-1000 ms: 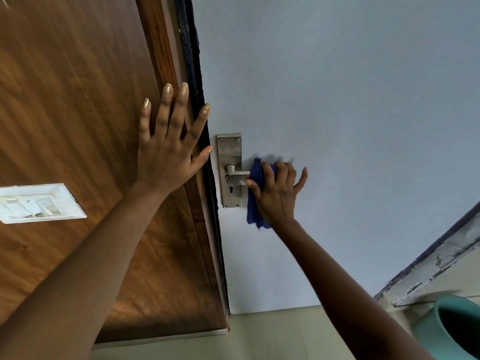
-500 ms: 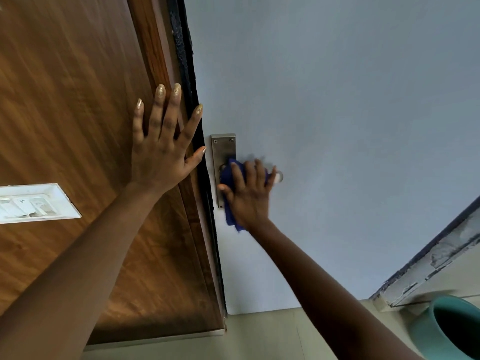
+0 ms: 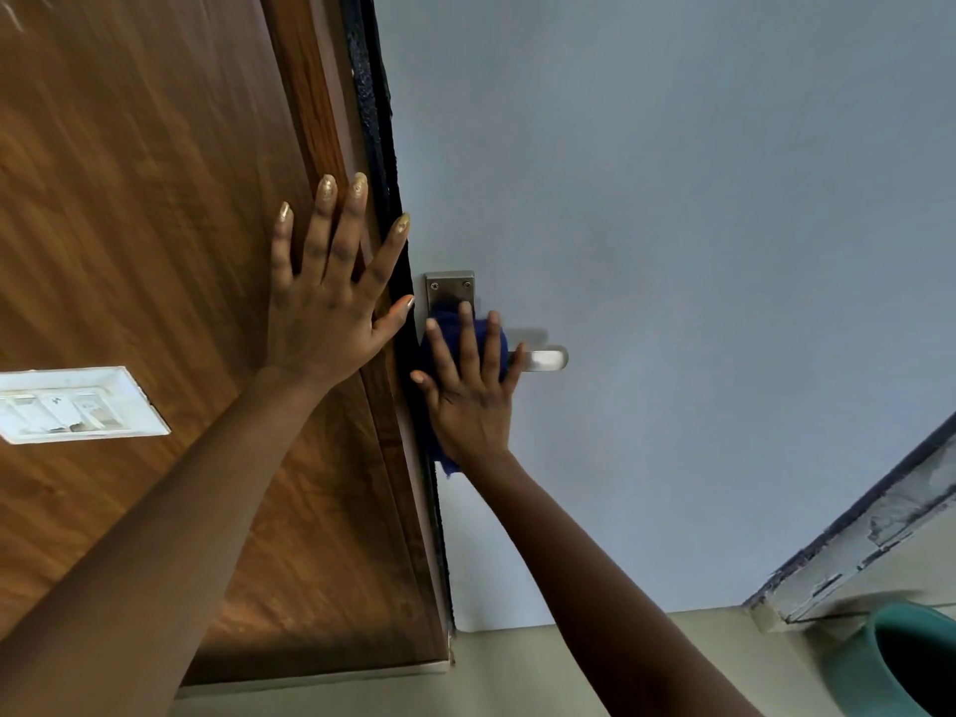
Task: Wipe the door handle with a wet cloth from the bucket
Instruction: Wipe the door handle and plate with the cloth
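Note:
A metal lever door handle (image 3: 544,359) on a steel backplate (image 3: 449,288) is fixed near the left edge of a pale blue-grey door (image 3: 672,251). My right hand (image 3: 471,390) presses a dark blue cloth (image 3: 450,328) flat over the lower backplate and the base of the lever; only the lever's right tip and the plate's top show. A corner of the cloth hangs below my wrist. My left hand (image 3: 331,302) lies flat with fingers spread on the brown wooden frame (image 3: 320,121), touching nothing else. A teal bucket (image 3: 900,664) stands at the bottom right.
A white switch plate (image 3: 72,406) sits on the wooden panel at the left. A black seal strip (image 3: 372,95) runs along the door's edge. A chipped door frame edge (image 3: 853,551) slants at the right above the beige floor (image 3: 517,675).
My right hand has slid the cloth leftward along the lever from its tip onto the backplate, uncovering the lever's end. My left hand stays flat on the frame.

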